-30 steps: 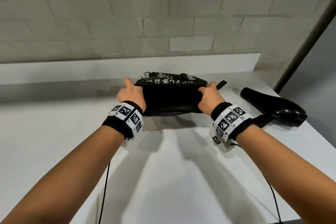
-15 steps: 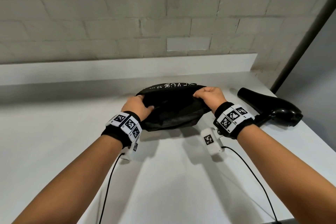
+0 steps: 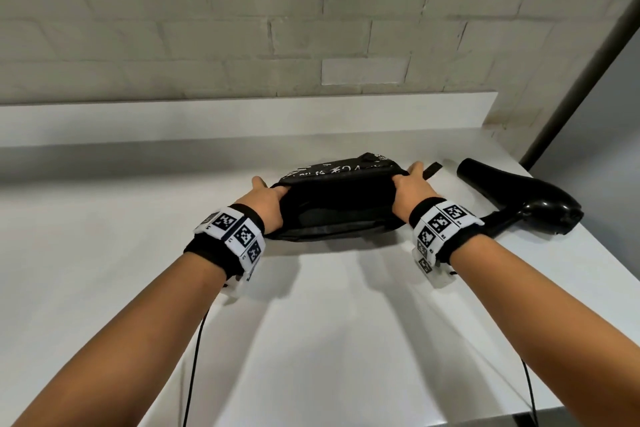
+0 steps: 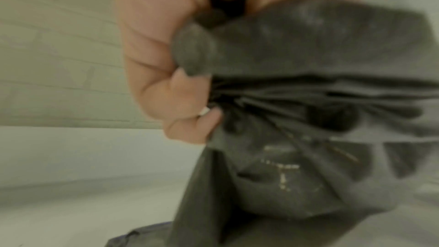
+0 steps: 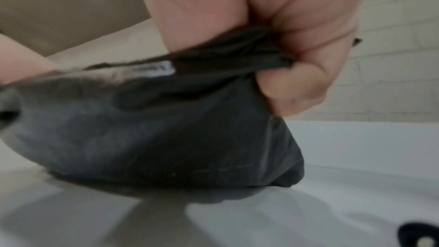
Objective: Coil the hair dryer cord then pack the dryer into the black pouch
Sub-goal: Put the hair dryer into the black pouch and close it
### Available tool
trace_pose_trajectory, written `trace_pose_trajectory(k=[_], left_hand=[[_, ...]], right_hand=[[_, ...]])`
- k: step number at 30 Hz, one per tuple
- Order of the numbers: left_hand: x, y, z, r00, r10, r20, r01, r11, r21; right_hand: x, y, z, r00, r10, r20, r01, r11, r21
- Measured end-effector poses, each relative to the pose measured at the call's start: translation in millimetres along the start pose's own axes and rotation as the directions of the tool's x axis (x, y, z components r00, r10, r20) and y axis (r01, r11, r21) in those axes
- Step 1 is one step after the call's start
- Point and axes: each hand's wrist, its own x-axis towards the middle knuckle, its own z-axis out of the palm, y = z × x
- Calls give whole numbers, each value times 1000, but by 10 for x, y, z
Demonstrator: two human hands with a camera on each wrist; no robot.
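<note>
The black pouch [image 3: 337,201] with white lettering is held a little above the white counter [image 3: 104,253], its mouth stretched wide between both hands. My left hand [image 3: 268,199] grips the pouch's left edge, and the left wrist view shows the fingers [image 4: 187,100] bunching the pouch fabric [image 4: 308,119]. My right hand [image 3: 410,189] grips the right edge, fingers [image 5: 292,85] curled over the pouch rim [image 5: 166,129]. The black hair dryer [image 3: 519,201] lies on the counter just right of my right wrist, nozzle toward the wall. Its cord is not visible.
A brick wall with a white upstand runs behind the counter. The counter's right edge is close past the dryer, beside a dark post [image 3: 571,80]. Thin black cables [image 3: 194,357] hang from my wrist cameras over the near edge.
Both hands have moved apart and slightly away from me, stretching the pouch wider and flatter than half a second ago. The dryer has not moved.
</note>
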Motion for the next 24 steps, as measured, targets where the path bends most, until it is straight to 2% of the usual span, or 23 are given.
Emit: trace_pose_trajectory(k=[2, 4, 6, 8, 11, 13, 16, 19, 24], left_hand=[[-39, 23, 14, 1000, 20, -4, -20, 998, 60], [-70, 28, 7, 993, 117, -35, -114, 990, 81], [-64, 11, 4, 978, 203, -51, -202, 979, 35], [-31, 11, 6, 979, 204, -15, -204, 979, -13], [22, 13, 7, 993, 117, 21, -119, 989, 87], [37, -10, -22, 998, 61, -4, -60, 990, 127], [50, -68, -42, 1000, 5, -22, -1, 988, 151], [34, -59, -6, 1000, 10, -27, -5, 983, 186], [6, -55, 43, 988, 148, 40, -152, 980, 126]], right_hand=[[20, 1, -10, 999, 30, 30, -27, 995, -93], [65, 34, -32, 995, 79, 58, -73, 992, -98], [113, 87, -37, 989, 119, 85, -110, 989, -96], [134, 126, -42, 990, 113, 82, -109, 993, -51], [141, 173, -46, 998, -54, -12, 55, 992, 117], [107, 208, -95, 979, -196, -57, 204, 955, 213], [58, 215, -163, 953, -297, -64, 303, 911, 281], [93, 173, -112, 959, -280, -38, 282, 938, 204], [184, 164, -12, 989, -148, -20, 149, 986, 73]])
